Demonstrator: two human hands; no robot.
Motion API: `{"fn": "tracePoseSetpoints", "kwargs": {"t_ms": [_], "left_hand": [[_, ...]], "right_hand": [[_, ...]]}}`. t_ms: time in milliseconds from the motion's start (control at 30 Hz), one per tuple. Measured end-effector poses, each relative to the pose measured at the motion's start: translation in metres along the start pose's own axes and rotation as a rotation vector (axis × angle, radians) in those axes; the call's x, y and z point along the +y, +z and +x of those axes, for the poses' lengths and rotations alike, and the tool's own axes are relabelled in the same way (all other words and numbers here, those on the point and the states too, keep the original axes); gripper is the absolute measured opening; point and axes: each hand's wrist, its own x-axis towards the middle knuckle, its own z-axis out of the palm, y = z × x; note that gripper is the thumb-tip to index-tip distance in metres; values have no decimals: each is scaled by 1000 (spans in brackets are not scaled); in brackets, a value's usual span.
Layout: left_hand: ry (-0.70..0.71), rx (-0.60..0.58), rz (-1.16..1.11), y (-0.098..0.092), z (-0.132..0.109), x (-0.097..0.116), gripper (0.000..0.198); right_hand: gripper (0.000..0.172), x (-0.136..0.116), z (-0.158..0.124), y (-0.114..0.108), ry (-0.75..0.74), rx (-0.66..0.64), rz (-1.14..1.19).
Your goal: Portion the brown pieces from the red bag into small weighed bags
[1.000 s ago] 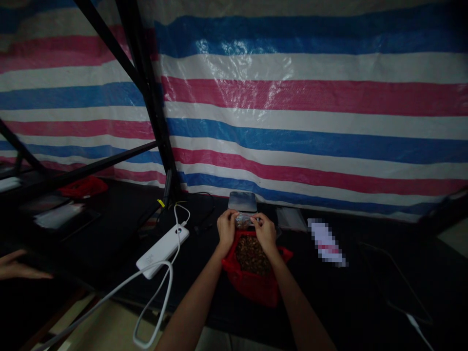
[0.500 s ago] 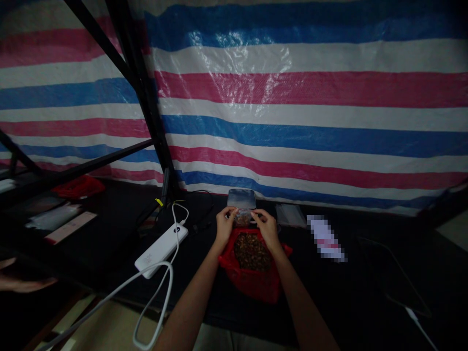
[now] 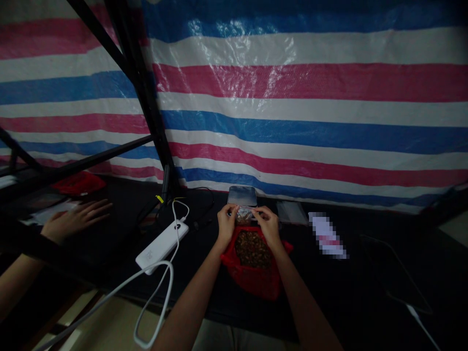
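A small clear plastic bag (image 3: pixel 244 215) with some brownish contents is stretched between my two hands. My left hand (image 3: pixel 227 219) pinches its left upper edge, and my right hand (image 3: pixel 267 222) pinches the right upper edge. Just below them lies an opened red plastic bag (image 3: pixel 252 282), filled with small brown grain-like pieces (image 3: pixel 253 248). Directly behind the hands sits a flat grey device or scale (image 3: pixel 242 196), whose near part the hands and small bag hide.
Flat clear bags (image 3: pixel 292 213) lie right of my hands, then a blurred-out pale packet (image 3: pixel 328 235) and a dark tablet-like device (image 3: pixel 395 273). Left are a white power bank (image 3: pixel 162 246) with cable, a black metal frame (image 3: pixel 146 105) and a co-worker's hand (image 3: pixel 78 219).
The co-worker's hand at the left has reached forward over the clear bags there. My hands keep their pinch on the small bag, with little movement; the view has tilted slightly.
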Motion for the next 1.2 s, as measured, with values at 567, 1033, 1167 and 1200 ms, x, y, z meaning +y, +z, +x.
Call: {"fn": "tracePoseSetpoints", "kwargs": {"t_ms": [567, 1033, 1167, 1200], "left_hand": [[-47, -133, -86, 3, 1, 6, 19], [53, -91, 30, 2, -4, 7, 19], [77, -90, 64, 3, -6, 8, 20], [78, -105, 67, 3, -6, 8, 20]], "right_hand": [[26, -1, -1, 2, -35, -42, -54], [27, 3, -1, 6, -23, -10, -192], [27, 7, 0, 5, -25, -4, -181], [28, 7, 0, 4, -23, -6, -173]]}}
